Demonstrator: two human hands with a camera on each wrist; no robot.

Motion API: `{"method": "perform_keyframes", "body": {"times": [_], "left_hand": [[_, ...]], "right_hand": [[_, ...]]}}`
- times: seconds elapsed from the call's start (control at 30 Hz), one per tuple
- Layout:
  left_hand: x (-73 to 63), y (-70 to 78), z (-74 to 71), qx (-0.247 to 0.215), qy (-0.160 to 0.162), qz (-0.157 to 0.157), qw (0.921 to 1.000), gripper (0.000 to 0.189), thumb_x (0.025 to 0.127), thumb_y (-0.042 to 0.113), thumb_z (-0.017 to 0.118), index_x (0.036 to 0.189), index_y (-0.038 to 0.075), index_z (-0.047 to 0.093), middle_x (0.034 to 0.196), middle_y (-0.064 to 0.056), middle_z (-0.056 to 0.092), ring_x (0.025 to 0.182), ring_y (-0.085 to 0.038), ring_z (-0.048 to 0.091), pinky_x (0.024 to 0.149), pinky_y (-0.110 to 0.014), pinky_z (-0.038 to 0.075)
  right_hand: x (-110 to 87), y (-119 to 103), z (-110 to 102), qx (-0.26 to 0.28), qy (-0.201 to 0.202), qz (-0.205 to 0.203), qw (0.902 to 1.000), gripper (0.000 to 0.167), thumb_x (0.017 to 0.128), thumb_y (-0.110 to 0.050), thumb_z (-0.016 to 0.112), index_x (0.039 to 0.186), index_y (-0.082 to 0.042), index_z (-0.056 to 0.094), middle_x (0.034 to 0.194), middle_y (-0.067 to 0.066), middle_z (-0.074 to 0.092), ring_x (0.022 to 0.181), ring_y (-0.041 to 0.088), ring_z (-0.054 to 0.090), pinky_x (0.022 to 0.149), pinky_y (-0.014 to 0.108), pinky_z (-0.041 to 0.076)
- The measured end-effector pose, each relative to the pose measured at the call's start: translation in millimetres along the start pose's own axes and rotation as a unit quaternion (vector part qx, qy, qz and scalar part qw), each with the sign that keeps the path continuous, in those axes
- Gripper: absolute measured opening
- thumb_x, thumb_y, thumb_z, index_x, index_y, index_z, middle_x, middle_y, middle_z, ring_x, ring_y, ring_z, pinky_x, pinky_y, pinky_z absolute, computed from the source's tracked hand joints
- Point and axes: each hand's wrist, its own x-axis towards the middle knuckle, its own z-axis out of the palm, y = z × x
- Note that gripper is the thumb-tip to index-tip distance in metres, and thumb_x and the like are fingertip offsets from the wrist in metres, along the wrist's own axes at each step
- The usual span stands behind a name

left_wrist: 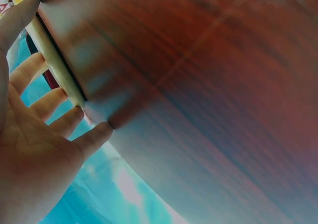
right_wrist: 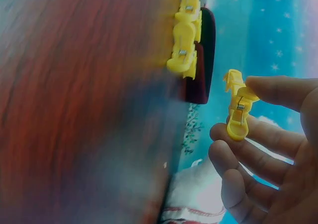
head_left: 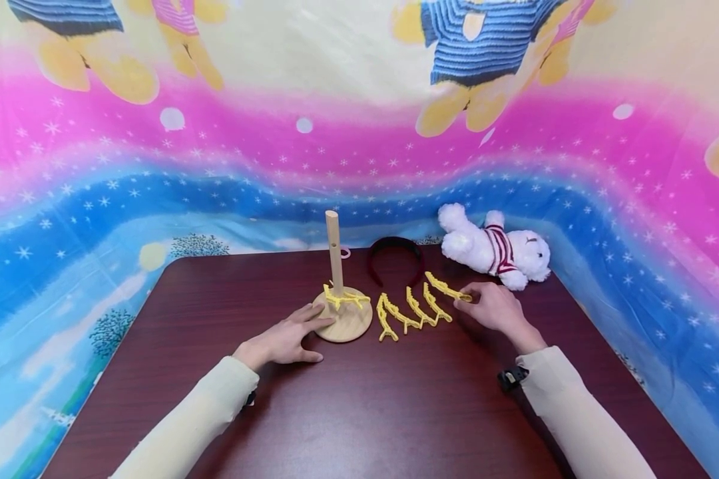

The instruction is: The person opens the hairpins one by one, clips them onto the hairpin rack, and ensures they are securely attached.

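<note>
A pale wooden stand has a round base (head_left: 353, 327) and an upright post (head_left: 335, 256) with a small hole in it. My left hand (head_left: 284, 338) rests its extended fingers on the base's left edge; the left wrist view shows the fingers spread along the rim (left_wrist: 58, 67). Around the foot of the post are yellow clips (head_left: 352, 299). Between thumb and fingers, my right hand (head_left: 497, 309) pinches a yellow spring clip (right_wrist: 239, 105) by its handle end, its long jaws pointing left and away. Several more yellow clips (head_left: 413, 307) lie in a row right of the base.
A dark red headband (head_left: 376, 265) and a small pink ring (head_left: 345, 253) lie behind the stand. At the back right a white plush bear (head_left: 470, 243) in a striped top lies on its side. Printed cloth (head_left: 359, 153) hangs around the table's (head_left: 359, 412) far edges.
</note>
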Motion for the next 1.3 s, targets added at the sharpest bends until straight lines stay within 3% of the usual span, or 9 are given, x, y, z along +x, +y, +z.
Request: {"method": "perform_keyframes", "body": {"times": [0.43, 0.83, 1.03, 1.3], "left_hand": [[0.0, 0.3, 0.0, -0.006, 0.0, -0.004, 1.0, 0.076, 0.084, 0.037, 0.079, 0.151, 0.02, 0.046, 0.164, -0.018, 0.025, 0.15, -0.045, 0.023, 0.116, -0.058, 0.033], [-0.7, 0.5, 0.5, -0.005, -0.004, -0.006, 1.0, 0.076, 0.085, 0.037, 0.078, 0.151, 0.02, 0.045, 0.165, -0.018, 0.025, 0.151, -0.045, 0.023, 0.116, -0.059, 0.033], [-0.9, 1.3, -0.2, -0.006, -0.004, -0.009, 0.9999, 0.076, 0.085, 0.037, 0.078, 0.151, 0.02, 0.045, 0.165, -0.017, 0.025, 0.151, -0.044, 0.023, 0.116, -0.058, 0.033], [0.8, -0.5, 1.3, 0.004, -0.003, -0.003, 1.0, 0.076, 0.086, 0.038, 0.078, 0.151, 0.02, 0.045, 0.165, -0.018, 0.025, 0.151, -0.044, 0.023, 0.116, -0.058, 0.034]], "right_hand": [[-0.7, -22, -1, 0.009, 0.028, -0.041, 0.9987, 0.032, 0.084, -0.042, 0.076, 0.104, -0.018, 0.077, 0.1, 0.007, 0.077, 0.079, 0.023, 0.066, 0.055, 0.033, 0.045], [0.4, -49, 0, 0.007, 0.032, -0.084, 0.9959, 0.033, 0.084, -0.044, 0.076, 0.106, -0.02, 0.078, 0.093, 0.001, 0.077, 0.079, 0.02, 0.068, 0.055, 0.033, 0.047], [0.6, -66, 1, 0.011, 0.031, -0.107, 0.9938, 0.033, 0.084, -0.043, 0.075, 0.106, -0.019, 0.077, 0.099, 0.003, 0.077, 0.085, 0.023, 0.07, 0.06, 0.037, 0.052], [0.6, -86, 5, 0.026, 0.035, -0.145, 0.9884, 0.028, 0.085, -0.041, 0.076, 0.104, -0.02, 0.078, 0.093, 0.001, 0.076, 0.076, 0.014, 0.064, 0.06, 0.032, 0.05]]}}
